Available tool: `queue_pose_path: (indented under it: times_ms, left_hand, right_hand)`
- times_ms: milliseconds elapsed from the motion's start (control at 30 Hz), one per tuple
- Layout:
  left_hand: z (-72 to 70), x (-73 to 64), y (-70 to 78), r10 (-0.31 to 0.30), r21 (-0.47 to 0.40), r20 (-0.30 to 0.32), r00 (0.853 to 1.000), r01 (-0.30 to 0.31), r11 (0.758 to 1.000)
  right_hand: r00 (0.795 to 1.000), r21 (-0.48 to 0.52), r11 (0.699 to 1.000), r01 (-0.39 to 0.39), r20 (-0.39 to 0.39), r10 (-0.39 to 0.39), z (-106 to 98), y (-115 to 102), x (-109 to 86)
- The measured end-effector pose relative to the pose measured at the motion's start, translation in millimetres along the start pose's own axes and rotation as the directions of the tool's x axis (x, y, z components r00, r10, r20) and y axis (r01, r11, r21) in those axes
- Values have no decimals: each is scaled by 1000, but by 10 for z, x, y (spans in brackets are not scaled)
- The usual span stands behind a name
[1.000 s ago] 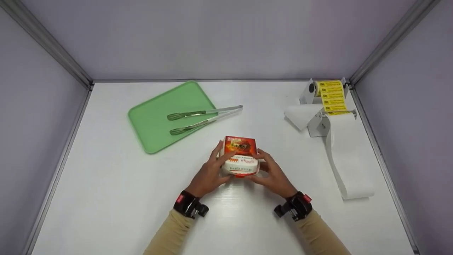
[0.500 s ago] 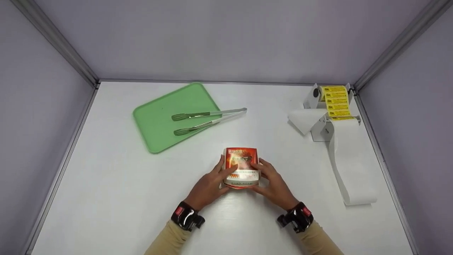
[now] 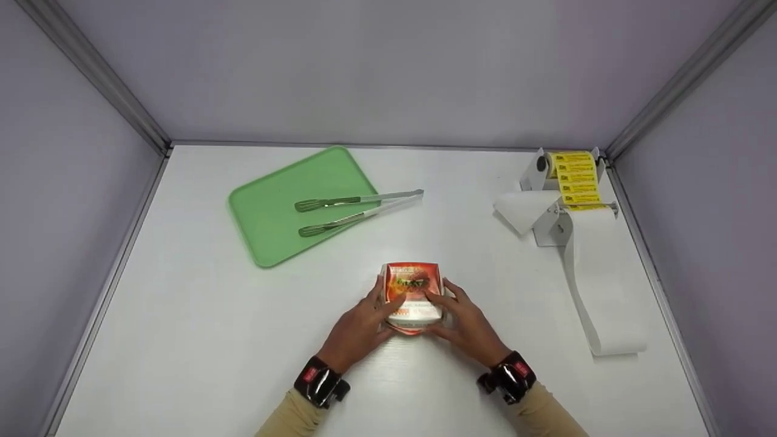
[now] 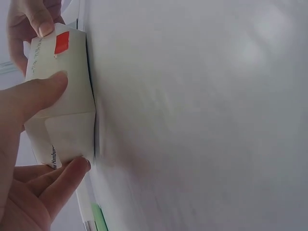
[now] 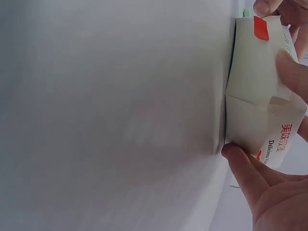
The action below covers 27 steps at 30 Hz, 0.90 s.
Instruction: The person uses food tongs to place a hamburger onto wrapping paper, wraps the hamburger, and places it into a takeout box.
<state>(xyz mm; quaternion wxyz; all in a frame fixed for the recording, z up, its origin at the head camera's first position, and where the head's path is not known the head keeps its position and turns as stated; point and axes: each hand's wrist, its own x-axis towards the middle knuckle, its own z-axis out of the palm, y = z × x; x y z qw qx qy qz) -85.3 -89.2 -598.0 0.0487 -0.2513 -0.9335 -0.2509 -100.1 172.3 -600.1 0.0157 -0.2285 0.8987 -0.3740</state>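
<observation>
A red-and-white burger box (image 3: 413, 278) rests on the table near the middle, its lid down over the base. My left hand (image 3: 358, 328) holds its left side; the thumb lies toward the front of the box and the fingers along the side in the left wrist view. On the other side my right hand (image 3: 470, 321) grips it in a mirrored way, fingertips low by the table in the right wrist view. A red tab shows on the white front of the box (image 4: 77, 98), seen also on the box (image 5: 252, 62) from the right. Its contents are hidden.
A green tray (image 3: 267, 224) lies at the back left, with metal tongs (image 3: 364, 212) across it, handles past its right edge. At the back right stands a label dispenser (image 3: 549, 227) with a yellow label roll (image 3: 576, 176). White backing strip (image 3: 598, 285) trails forward from it.
The box has come toward me with both hands around it. Its lid, tilted with the front raised a second ago, now lies lower and flatter. Tray and tongs stay put.
</observation>
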Motion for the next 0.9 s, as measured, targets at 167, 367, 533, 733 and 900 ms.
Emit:
queue_pose_path:
  times_ms: [167, 367, 533, 733, 900]
  left_hand:
    - [-56, 24, -11, 13, 30, 0, 1000, -13, 999]
    - [-96, -29, -67, 56, 62, 44, 997, -58, 996]
    - [-87, 0, -109, 137, 160, 12, 991, -137, 978]
    - [-144, 2, -173, 239, 299, 10, 971, -231, 926]
    - [-243, -8, -206, 254, 336, 62, 965, -260, 905]
  right_hand:
    - [1000, -64, 998, 8, 15, -7, -25, -15, 42]
    - [994, -292, 950, 108, 39, -101, -18, -19, 15]
    - [957, -545, 798, 257, 26, -290, -48, 4, 34]
    - [917, -631, 697, 340, 58, -395, -54, -35, 64]
    - [917, -601, 710, 367, 103, -386, -131, -101, 56]
